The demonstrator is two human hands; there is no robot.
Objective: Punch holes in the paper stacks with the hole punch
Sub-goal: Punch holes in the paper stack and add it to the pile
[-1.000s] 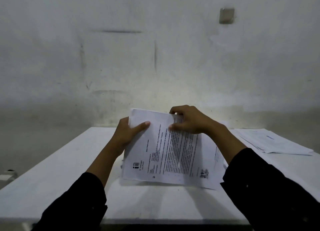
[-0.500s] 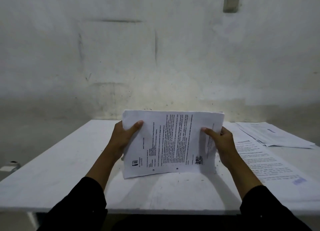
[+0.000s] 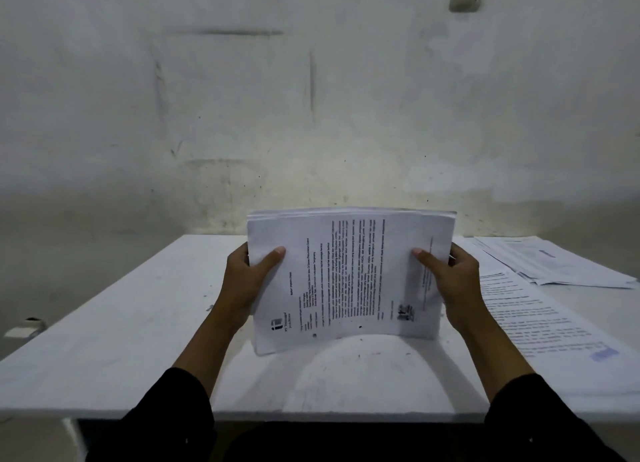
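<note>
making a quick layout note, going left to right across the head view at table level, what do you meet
left hand → held paper stack → right hand → flat printed sheet on the table → pile of papers at the far right

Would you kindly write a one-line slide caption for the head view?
Both hands, left and right, hold a printed paper stack upright on the white table.

Table [image 3: 121, 323] bare leftward; loose sheets [image 3: 540, 309] crowd the right.
</note>
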